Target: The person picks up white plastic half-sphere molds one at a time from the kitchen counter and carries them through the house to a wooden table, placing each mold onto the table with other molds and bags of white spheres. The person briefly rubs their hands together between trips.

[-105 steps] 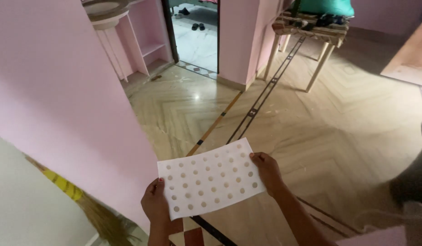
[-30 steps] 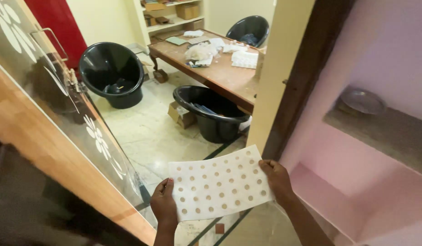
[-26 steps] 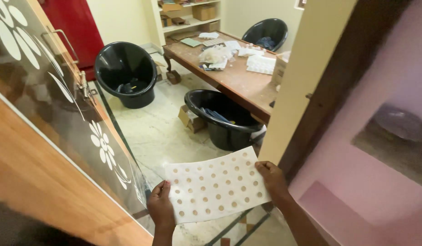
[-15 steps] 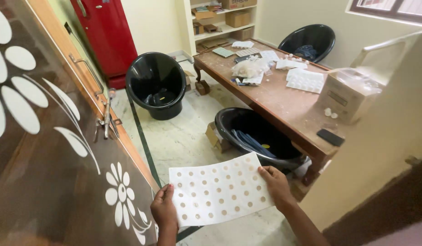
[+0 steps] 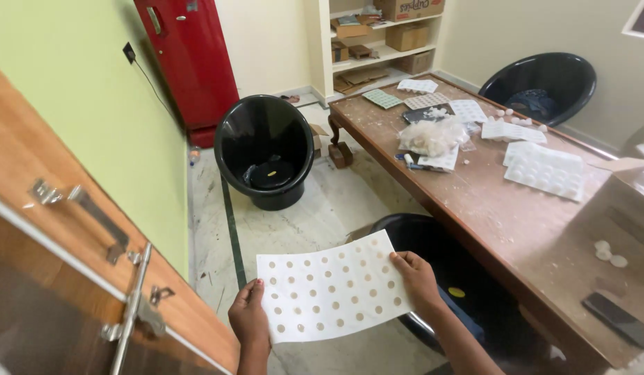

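Head view
Sheet: a white sheet (image 5: 332, 290) dotted with rows of small tan circles, held flat and slightly tilted between both hands, above the marble floor (image 5: 315, 215).
Left hand (image 5: 249, 321): its grip is closed on the sheet's lower left edge, thumb on top, fingers hidden beneath.
Right hand (image 5: 417, 278): its grip is closed on the sheet's right edge, fingertips curled over the top face.
Just right of the right grip: a black tub chair (image 5: 468, 295), partly under the counter's edge, with a small yellow spot inside.
Further right: a long wooden counter (image 5: 502, 208) carrying white blister trays (image 5: 546, 170), a clear bag of small white pieces (image 5: 433, 136) and a dark phone (image 5: 619, 319) near its close end.
Ahead of the grips, well apart: a second black tub chair (image 5: 266, 149), then a red fridge (image 5: 190, 59) against the wall.
Left of the left grip: a wooden door (image 5: 65, 278) with a metal latch (image 5: 131, 305).
Far right corner: a third black chair (image 5: 541, 87).
Back wall: shelves (image 5: 381, 38) with cardboard boxes.
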